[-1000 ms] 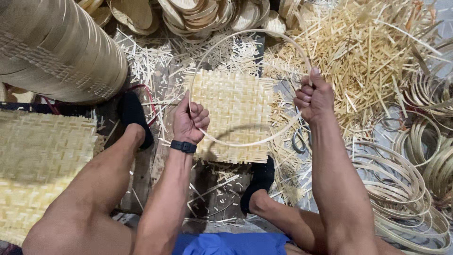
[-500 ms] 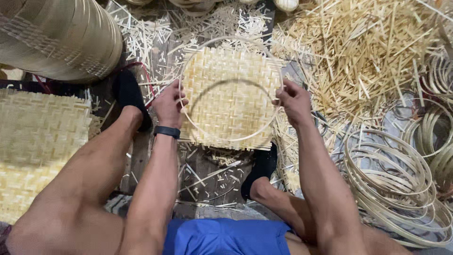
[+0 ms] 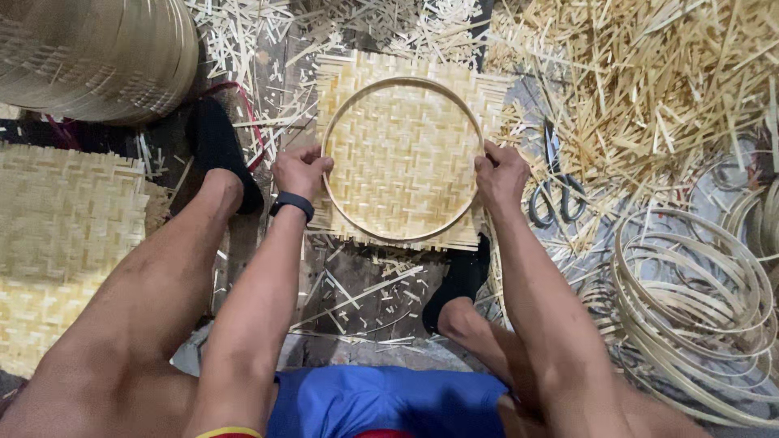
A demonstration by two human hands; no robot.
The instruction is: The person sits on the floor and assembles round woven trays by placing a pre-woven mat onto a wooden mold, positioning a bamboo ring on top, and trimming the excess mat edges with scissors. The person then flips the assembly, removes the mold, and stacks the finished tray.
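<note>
A round bamboo hoop (image 3: 403, 81) lies flat on a square woven bamboo mat (image 3: 399, 158) on the floor in front of me. My left hand (image 3: 299, 171), with a black band on its wrist, grips the hoop's left edge. On the opposite side my right hand (image 3: 500, 175) holds the hoop's right edge. Both hands press the ring down onto the mat.
Grey-handled scissors (image 3: 554, 193) lie just right of the mat. A pile of bamboo hoops (image 3: 690, 300) sits at the right, loose bamboo strips (image 3: 649, 89) behind it. Woven mats (image 3: 57, 243) lie at left, a stack of woven trays (image 3: 89, 57) at top left. My black-socked feet flank the mat.
The hoop was held tilted above the mat; both hands have lowered it flat onto the mat and moved apart to its left and right edges.
</note>
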